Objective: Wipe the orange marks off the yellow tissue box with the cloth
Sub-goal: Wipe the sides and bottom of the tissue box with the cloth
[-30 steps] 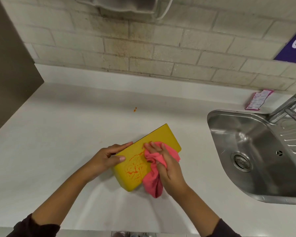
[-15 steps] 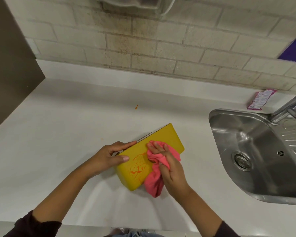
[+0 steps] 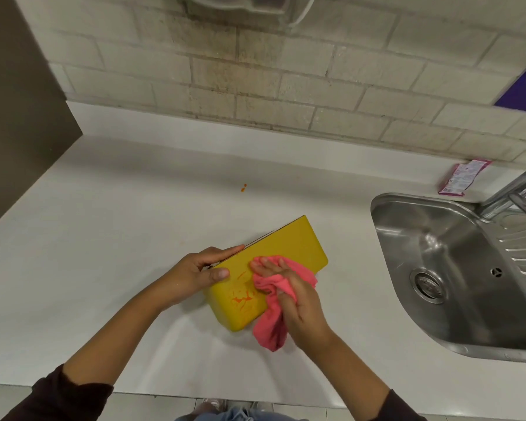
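Observation:
The yellow tissue box (image 3: 289, 246) lies tilted on the white counter (image 3: 104, 238), its long side running from near left to far right. Orange marks (image 3: 243, 296) smear its near-left part. My left hand (image 3: 201, 270) grips the box's left edge, thumb on the yellow face, fingers over the top edge. My right hand (image 3: 298, 299) presses a pink cloth (image 3: 274, 284) flat onto the middle of the box, just right of the marks. The cloth's loose end hangs down past the box's near edge onto the counter.
A steel sink (image 3: 456, 268) with a drain and a tap (image 3: 516, 189) sits to the right. A pink packet (image 3: 462, 177) lies by the wall behind it. A small orange spot (image 3: 243, 187) marks the counter behind the box. A dark panel (image 3: 12, 117) stands at the left.
The orange marks look fainter and smaller than before. My right hand with the cloth has slid a little up along the box. My left hand keeps its grip.

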Available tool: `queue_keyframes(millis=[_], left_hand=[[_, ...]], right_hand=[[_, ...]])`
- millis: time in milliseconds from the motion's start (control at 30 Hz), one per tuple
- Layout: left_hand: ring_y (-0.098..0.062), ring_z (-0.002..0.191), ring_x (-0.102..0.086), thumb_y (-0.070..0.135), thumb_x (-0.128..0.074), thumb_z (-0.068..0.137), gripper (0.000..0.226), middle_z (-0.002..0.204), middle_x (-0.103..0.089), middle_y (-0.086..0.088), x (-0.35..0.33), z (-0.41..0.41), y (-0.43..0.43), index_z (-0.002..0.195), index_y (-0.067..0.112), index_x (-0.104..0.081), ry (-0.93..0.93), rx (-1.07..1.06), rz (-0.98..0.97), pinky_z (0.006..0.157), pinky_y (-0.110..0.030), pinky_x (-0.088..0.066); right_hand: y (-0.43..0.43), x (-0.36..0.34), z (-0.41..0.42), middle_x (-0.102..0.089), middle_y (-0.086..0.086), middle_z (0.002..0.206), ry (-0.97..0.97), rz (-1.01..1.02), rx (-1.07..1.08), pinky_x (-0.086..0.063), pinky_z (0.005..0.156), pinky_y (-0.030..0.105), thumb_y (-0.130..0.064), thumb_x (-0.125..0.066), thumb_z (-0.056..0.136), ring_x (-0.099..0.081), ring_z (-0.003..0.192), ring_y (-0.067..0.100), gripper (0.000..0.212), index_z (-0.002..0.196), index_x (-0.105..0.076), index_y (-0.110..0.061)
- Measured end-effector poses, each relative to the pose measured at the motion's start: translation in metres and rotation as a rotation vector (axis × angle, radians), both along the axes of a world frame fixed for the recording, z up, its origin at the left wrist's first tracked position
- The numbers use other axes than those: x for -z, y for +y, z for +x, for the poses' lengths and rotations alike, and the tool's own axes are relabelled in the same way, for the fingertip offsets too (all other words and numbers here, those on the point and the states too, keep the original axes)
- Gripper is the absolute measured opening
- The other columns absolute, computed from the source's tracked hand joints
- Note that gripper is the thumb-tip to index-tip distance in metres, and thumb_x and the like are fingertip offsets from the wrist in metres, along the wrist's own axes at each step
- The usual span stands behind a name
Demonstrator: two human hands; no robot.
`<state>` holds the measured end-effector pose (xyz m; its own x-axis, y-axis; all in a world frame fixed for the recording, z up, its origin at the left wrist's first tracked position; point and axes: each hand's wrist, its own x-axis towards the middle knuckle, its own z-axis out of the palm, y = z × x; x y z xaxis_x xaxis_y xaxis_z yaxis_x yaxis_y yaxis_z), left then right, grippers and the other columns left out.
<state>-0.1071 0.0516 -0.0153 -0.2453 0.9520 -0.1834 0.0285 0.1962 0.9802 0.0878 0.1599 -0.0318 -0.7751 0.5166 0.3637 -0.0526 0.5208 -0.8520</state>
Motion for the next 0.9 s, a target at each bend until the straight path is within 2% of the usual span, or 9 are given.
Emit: queue_keyframes(millis=[100, 167, 233, 333, 433, 567, 633, 733, 900], left_hand=[[-0.016, 0.113, -0.054, 0.081, -0.066, 0.042, 0.091, 0.119, -0.056, -0.005, 0.0, 0.001, 0.0, 0.122, 0.043, -0.048, 0.002, 0.005, -0.008, 0.087, -0.019, -0.046], [-0.019, 0.114, -0.053, 0.081, -0.066, 0.042, 0.094, 0.12, -0.055, -0.009, 0.0, 0.002, 0.0, 0.125, 0.04, -0.046, 0.011, 0.007, 0.001, 0.089, -0.02, -0.045], [-0.02, 0.114, -0.053, 0.082, -0.065, 0.043, 0.098, 0.121, -0.054, -0.014, 0.001, 0.002, 0.0, 0.128, 0.037, -0.043, 0.019, 0.002, 0.011, 0.09, -0.021, -0.045], [-0.024, 0.114, -0.054, 0.083, -0.062, 0.043, 0.104, 0.119, -0.053, -0.017, 0.002, 0.001, -0.001, 0.131, 0.033, -0.041, 0.022, 0.001, 0.01, 0.094, -0.028, -0.045], [-0.019, 0.108, -0.054, 0.085, -0.06, 0.041, 0.109, 0.11, -0.054, -0.009, 0.0, 0.0, 0.001, 0.133, 0.032, -0.037, 0.033, 0.014, -0.002, 0.09, -0.023, -0.045], [-0.018, 0.111, -0.052, 0.086, -0.06, 0.04, 0.107, 0.117, -0.053, -0.008, -0.003, -0.001, 0.001, 0.132, 0.036, -0.036, 0.029, 0.018, -0.03, 0.088, -0.019, -0.044], [-0.021, 0.114, -0.052, 0.085, -0.061, 0.04, 0.108, 0.121, -0.052, -0.013, -0.003, -0.001, 0.001, 0.132, 0.035, -0.036, 0.023, 0.017, -0.034, 0.09, -0.02, -0.043], [-0.022, 0.114, -0.052, 0.084, -0.062, 0.041, 0.109, 0.118, -0.053, -0.013, -0.002, 0.002, 0.0, 0.133, 0.034, -0.035, 0.014, 0.001, -0.014, 0.091, -0.021, -0.043], [-0.019, 0.119, -0.052, 0.085, -0.06, 0.045, 0.104, 0.124, -0.055, -0.01, 0.0, 0.001, -0.001, 0.132, 0.034, -0.036, 0.01, 0.006, 0.006, 0.101, -0.032, -0.041]], right_hand=[[0.001, -0.002, -0.001, -0.069, -0.006, 0.117, 0.208, -0.298, 0.176, -0.039, 0.107, 0.041, -0.009, -0.036, 0.089, -0.057, 0.12, 0.019, 0.035, 0.094, -0.069, -0.02], [-0.008, 0.0, -0.014, -0.068, 0.003, 0.119, 0.216, -0.342, 0.298, -0.035, 0.11, 0.041, -0.008, -0.035, 0.091, -0.055, 0.123, 0.018, 0.035, 0.098, -0.069, -0.013], [-0.02, 0.003, -0.025, -0.062, -0.001, 0.13, 0.139, -0.296, 0.332, -0.027, 0.115, 0.036, -0.01, -0.035, 0.094, -0.048, 0.13, 0.013, 0.036, 0.111, -0.067, -0.009], [-0.028, 0.002, -0.026, -0.056, -0.016, 0.135, 0.062, -0.117, 0.196, -0.019, 0.118, 0.027, -0.013, -0.034, 0.093, -0.044, 0.133, 0.008, 0.04, 0.12, -0.063, -0.021], [-0.014, 0.004, -0.014, -0.059, -0.006, 0.133, 0.032, 0.04, 0.043, -0.024, 0.116, 0.03, -0.012, -0.037, 0.089, -0.049, 0.13, 0.013, 0.042, 0.122, -0.063, -0.017], [0.003, 0.005, -0.008, -0.069, -0.01, 0.117, 0.165, -0.171, 0.155, -0.035, 0.109, 0.045, -0.012, -0.037, 0.086, -0.058, 0.119, 0.018, 0.038, 0.098, -0.071, -0.022], [0.0, 0.003, -0.017, -0.069, -0.013, 0.116, 0.191, -0.243, 0.235, -0.032, 0.112, 0.039, -0.015, -0.036, 0.088, -0.057, 0.121, 0.014, 0.036, 0.094, -0.071, -0.024], [-0.014, 0.001, -0.03, -0.062, -0.01, 0.128, 0.105, -0.129, 0.256, -0.024, 0.116, 0.032, -0.017, -0.036, 0.092, -0.048, 0.13, 0.011, 0.036, 0.107, -0.068, -0.019], [-0.011, -0.001, -0.017, -0.055, -0.007, 0.136, 0.0, 0.148, -0.061, -0.021, 0.117, 0.027, -0.012, -0.038, 0.089, -0.045, 0.133, 0.012, 0.039, 0.12, -0.061, -0.018]])
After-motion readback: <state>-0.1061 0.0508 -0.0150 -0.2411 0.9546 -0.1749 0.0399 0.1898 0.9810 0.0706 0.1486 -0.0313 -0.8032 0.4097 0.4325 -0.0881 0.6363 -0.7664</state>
